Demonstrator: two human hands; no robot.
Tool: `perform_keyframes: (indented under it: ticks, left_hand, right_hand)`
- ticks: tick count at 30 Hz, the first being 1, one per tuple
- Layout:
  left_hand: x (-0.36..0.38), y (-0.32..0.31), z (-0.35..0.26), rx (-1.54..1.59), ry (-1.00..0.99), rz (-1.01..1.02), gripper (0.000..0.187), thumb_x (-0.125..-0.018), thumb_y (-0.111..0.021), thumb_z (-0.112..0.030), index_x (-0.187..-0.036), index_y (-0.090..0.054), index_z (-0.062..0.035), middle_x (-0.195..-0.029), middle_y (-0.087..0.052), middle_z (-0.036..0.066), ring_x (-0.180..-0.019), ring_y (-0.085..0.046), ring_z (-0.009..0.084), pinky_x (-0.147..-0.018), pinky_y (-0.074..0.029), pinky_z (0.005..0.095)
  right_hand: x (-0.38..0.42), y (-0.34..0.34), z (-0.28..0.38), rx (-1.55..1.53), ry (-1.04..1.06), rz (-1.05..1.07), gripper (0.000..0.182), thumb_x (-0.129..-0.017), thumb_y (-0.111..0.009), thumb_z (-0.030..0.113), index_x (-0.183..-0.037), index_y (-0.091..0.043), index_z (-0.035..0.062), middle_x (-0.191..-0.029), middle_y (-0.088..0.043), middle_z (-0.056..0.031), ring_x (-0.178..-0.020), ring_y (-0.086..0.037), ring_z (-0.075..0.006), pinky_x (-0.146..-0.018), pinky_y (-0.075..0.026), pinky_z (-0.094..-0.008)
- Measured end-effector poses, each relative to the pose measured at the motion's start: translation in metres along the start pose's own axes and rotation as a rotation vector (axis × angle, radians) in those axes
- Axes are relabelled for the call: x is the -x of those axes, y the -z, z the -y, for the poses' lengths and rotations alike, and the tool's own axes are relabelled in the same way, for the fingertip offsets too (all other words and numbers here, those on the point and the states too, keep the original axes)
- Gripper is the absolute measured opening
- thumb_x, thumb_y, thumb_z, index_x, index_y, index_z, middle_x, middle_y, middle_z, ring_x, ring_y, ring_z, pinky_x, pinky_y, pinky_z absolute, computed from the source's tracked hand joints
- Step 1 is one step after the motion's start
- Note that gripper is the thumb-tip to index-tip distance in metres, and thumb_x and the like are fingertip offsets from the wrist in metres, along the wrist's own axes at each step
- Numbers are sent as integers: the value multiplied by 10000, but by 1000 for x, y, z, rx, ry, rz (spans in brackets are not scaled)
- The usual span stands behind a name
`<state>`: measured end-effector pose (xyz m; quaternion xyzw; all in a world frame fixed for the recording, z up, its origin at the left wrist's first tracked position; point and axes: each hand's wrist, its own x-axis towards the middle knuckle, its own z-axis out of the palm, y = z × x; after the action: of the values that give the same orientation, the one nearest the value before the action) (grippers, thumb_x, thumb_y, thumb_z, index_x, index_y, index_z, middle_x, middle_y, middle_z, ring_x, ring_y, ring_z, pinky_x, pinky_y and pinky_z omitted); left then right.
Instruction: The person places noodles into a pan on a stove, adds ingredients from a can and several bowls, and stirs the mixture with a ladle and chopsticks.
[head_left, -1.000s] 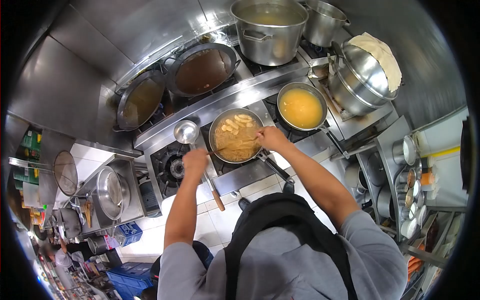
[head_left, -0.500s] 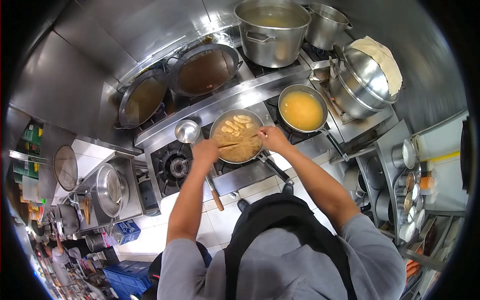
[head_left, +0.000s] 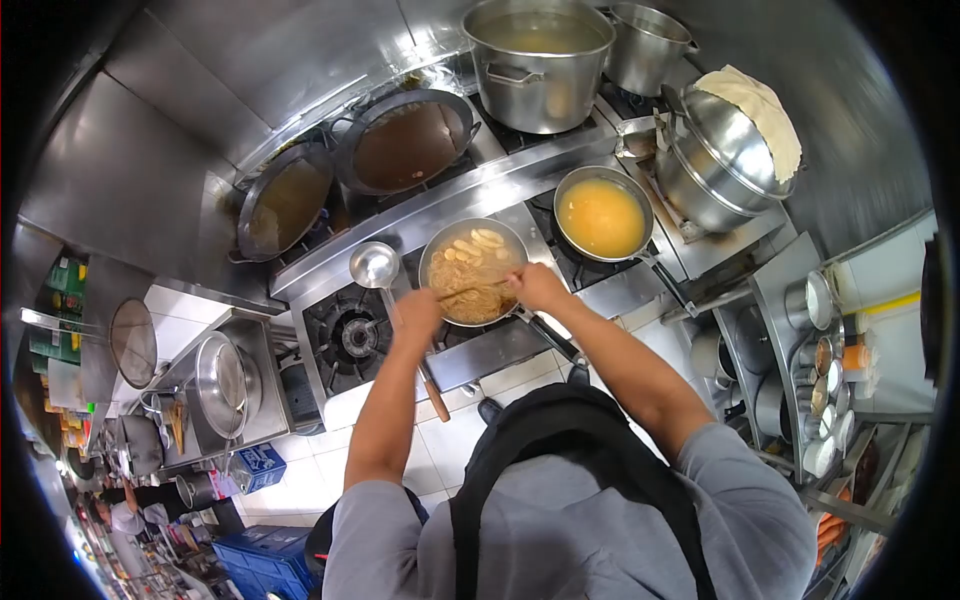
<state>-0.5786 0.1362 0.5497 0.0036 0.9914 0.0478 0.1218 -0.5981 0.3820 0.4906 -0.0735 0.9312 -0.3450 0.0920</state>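
Observation:
A frying pan (head_left: 522, 250) sits on the stove in front of me, holding thin brown noodles (head_left: 455, 277) and pale yellow pieces (head_left: 487, 238) on its far side. My left hand (head_left: 417, 313) is closed at the pan's left edge around a chopstick (head_left: 458, 293) that reaches over the noodles. Over the right edge, my right hand (head_left: 540, 287) is closed too; a thin stick shows at its fingers, partly hidden. A ladle (head_left: 375, 266) with a wooden handle lies left of the pan, its shaft passing behind my left hand.
Right of the noodles stands a second pan (head_left: 603, 218) of yellow-orange liquid. Two dark woks (head_left: 405, 140) and a large stockpot (head_left: 540, 75) line the back. A steel steamer (head_left: 715, 150) is at the right, a bare burner (head_left: 355, 337) at the left.
My right hand has moved slightly down and nearer the noodles. The left hand has shifted a little right and down. The noodles lie differently in the pan.

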Motion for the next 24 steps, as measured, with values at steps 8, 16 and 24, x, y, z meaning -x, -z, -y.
perform_keyframes:
  ticks: [8,16,24]
  left_hand:
    - [12,-12,-9,-13,-97,42,229,-821,-614,-155,-983,-768,-205,-944,-731,133,-905,-710,325,-796,-566,434]
    - [-7,-3,45,-174,67,85,233,-825,-585,-147,-982,-756,-158,-934,-729,147,-907,-714,316,-780,-568,455]
    - [8,-4,34,-85,-107,44,218,-805,-582,-124,-946,-747,-145,-886,-713,170,-873,-696,356,-793,-549,463]
  right_hand:
    - [-7,-19,15,-334,190,42,237,-930,-575,237,-986,-740,76,-864,-707,-180,-809,-678,-364,-788,-538,-408]
    - [-15,10,21,-247,112,71,260,-929,-575,285,-992,-741,95,-897,-704,-189,-871,-674,-358,-814,-523,-432]
    - [-19,23,10,92,-33,63,235,-908,-565,252,-986,-737,111,-977,-691,-217,-956,-655,-387,-853,-515,-459]
